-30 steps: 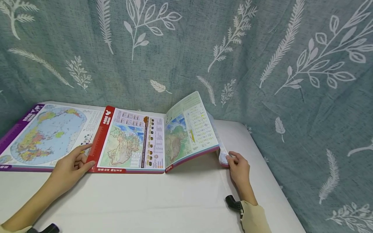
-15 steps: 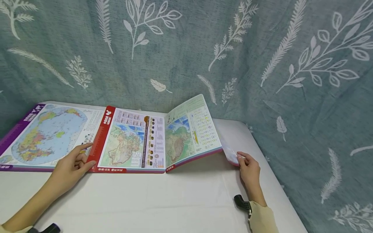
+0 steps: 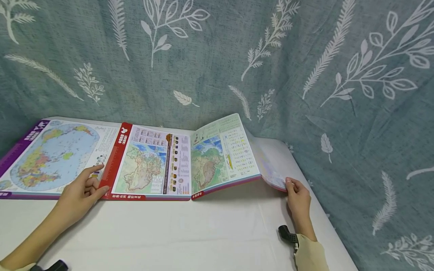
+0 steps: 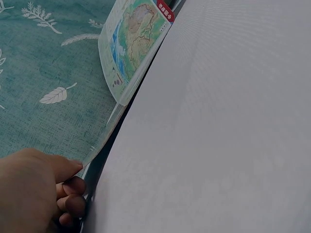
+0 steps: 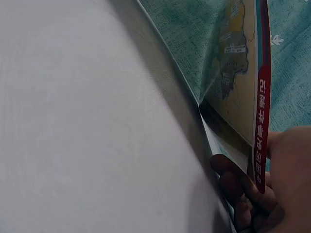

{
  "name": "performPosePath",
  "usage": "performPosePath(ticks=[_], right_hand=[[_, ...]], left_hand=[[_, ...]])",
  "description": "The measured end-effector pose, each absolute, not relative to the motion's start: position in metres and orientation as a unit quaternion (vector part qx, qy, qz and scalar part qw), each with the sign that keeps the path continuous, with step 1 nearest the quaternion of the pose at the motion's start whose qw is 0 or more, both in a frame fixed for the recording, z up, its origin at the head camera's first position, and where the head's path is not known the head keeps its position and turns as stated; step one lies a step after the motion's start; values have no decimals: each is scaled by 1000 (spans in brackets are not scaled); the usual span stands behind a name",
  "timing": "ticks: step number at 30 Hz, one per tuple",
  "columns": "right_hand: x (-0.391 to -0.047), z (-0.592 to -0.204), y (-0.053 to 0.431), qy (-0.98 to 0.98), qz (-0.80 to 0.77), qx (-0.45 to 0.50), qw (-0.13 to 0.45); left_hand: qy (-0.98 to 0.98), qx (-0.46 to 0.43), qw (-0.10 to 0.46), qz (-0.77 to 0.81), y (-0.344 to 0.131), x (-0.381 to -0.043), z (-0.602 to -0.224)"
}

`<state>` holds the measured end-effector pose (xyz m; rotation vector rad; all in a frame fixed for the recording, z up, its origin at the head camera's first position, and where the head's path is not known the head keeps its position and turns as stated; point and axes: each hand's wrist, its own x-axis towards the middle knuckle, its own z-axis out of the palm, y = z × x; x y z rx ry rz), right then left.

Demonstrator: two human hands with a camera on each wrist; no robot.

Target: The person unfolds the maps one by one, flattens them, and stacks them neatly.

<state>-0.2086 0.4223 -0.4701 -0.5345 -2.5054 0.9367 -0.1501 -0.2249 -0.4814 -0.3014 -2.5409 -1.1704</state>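
A fold-out China map (image 3: 145,169) with a red left strip lies on the white table, its middle panel (image 3: 208,162) raised and slanting up to the right. My left hand (image 3: 78,192) pinches the left edge by the red strip; the left wrist view shows its thumb (image 4: 68,167) over curled fingers there. My right hand (image 3: 299,195) pinches the near right corner of the end panel (image 3: 272,175), lifted off the table. In the right wrist view that panel's red lettered strip (image 5: 261,131) stands on edge beside the thumb. The end panel's far part is hidden behind the middle panel.
A world map (image 3: 57,158) with a purple strip lies at the left, partly under the red-strip map. A green-blue leaf-patterned curtain (image 3: 203,67) hangs behind and at the right. The white table (image 3: 203,229) slopes to its right edge near my right hand.
My right hand has moved right, drawing the end panel out from behind the middle one. The middle panel has tipped lower and further right. My left hand has stayed at the red strip.
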Motion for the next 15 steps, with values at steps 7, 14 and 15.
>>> performPosePath(ticks=[7,14,15], right_hand=[[-207,-469,423,-890,350,-203,211],[-206,-466,427,-874,357,-243,222],[-206,-466,428,-873,356,-247,223]], left_hand=[[-890,-106,161,-413,-225,-150,-481],[-889,-107,162,-415,-225,-150,-481],[-888,-108,162,-416,-224,-150,-481]])
